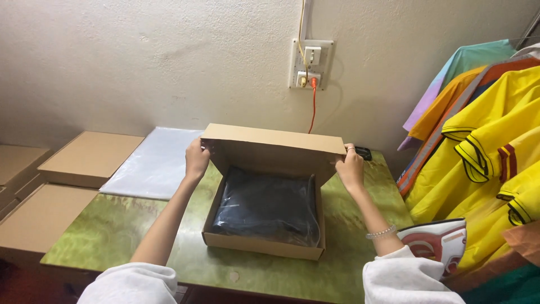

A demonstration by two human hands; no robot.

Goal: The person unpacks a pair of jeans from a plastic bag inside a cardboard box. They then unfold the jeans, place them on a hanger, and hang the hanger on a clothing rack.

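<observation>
White sleeves (132, 284), beaded bracelet (381, 232), ring (350, 149)

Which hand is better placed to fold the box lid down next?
Neither clearly: left hand and right hand grip opposite ends of the raised lid symmetrically; likely both lower it together.

You've got an open brown cardboard box (264, 225) at centre frame, a black plastic-wrapped bundle (267, 205) inside; closed flat brown boxes (90, 157) stacked at left, beside a clear plastic sheet pile (154, 163).
</observation>
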